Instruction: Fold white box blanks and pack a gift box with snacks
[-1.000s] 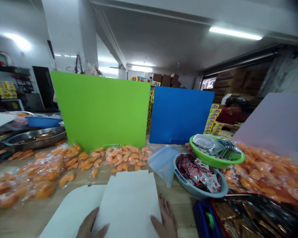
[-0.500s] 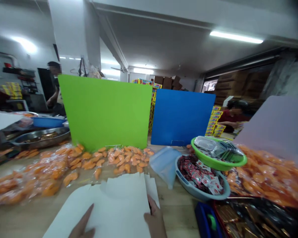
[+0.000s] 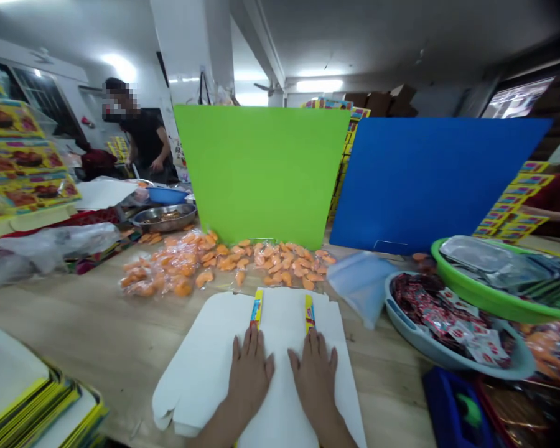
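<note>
White cardboard blank (image 3: 282,361), flat on the wooden table (image 3: 121,323), directly under both hands, with its far edge beyond them. Left hand (image 3: 249,370) palm down, spread moderately wide, thumb out towards the middle, nothing in its grasp; right hand (image 3: 315,370) in mirrored pose, likewise unladen. Just ahead of each hand, seemingly touching, a narrow yellow printed strip: left strip (image 3: 256,309), right strip (image 3: 310,311). More of the blank out to the left of the left hand.

Past the far edge, curved orange pieces (image 3: 289,258) in a loose row, some in clear film. To the right, translucent bluish plastic sheets (image 3: 364,280), then a light blue basin (image 3: 404,320) full of dark red and white sachets (image 3: 452,320). Just behind it, a green basket (image 3: 466,288) with clear plastic trays (image 3: 476,255) and darker flat packs (image 3: 548,277). Nearer, a dark blue holder (image 3: 441,398) with a green roll (image 3: 469,410), beside a red-rimmed tray of shiny brown packets (image 3: 518,410), partly in shadow.

Far left, a steel bowl (image 3: 191,218) with shiny brown contents, too small to identify, and a blue basin (image 3: 168,196) behind. Near left, stacked card sheets (image 3: 23,398) with yellow edges. Farther back, upright, a green board (image 3: 261,174) and a blue board (image 3: 434,186).
</note>
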A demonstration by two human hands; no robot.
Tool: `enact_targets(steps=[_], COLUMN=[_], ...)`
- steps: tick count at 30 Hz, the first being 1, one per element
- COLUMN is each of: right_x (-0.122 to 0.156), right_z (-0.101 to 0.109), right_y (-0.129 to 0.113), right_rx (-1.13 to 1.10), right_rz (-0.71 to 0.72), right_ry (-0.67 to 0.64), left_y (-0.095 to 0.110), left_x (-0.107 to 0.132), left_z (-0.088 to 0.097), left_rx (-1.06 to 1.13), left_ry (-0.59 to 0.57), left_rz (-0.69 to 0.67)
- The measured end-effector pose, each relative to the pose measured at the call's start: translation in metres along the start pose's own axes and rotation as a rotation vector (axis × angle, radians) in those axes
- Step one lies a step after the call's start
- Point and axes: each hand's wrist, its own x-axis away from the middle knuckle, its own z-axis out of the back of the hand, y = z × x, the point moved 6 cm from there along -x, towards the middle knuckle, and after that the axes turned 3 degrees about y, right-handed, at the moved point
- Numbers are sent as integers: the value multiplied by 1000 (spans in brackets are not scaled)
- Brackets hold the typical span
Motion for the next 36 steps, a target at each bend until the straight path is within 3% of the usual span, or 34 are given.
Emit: enact_targets(steps=[5,10,14,19,22,26,32,36], right_x=[-58,-105,-103,-91,-89,-94,-99,-101], right_z=[7,-11,-17,-12,-9,-7,-27,-30], right_y=[31,54,61,68,67,65,69,66], right_rx=[-251,-431,-620,-990,-1055,-1094,-1155,-1226], right_rz=[-145,-231,-245,-375,-429,-404,-416,-368], right_ry=[-114,-86,-75,-138,-193,-110,-2,-24], left_y=[-35,-59,-56,-53,-56,-59,-56,-50], left_x=[-51,-100,-101,-94,-96,-101,-105,-108], left_z=[19,11,-5,-14,-13,-15,-14,-16], left_rx=[338,453,619,792,855,924,1017,1064], left_ry=[-234,-180,-91,-64,-51,-71,-39,3], left_rz=[265,330,326,363,383,371,352,374])
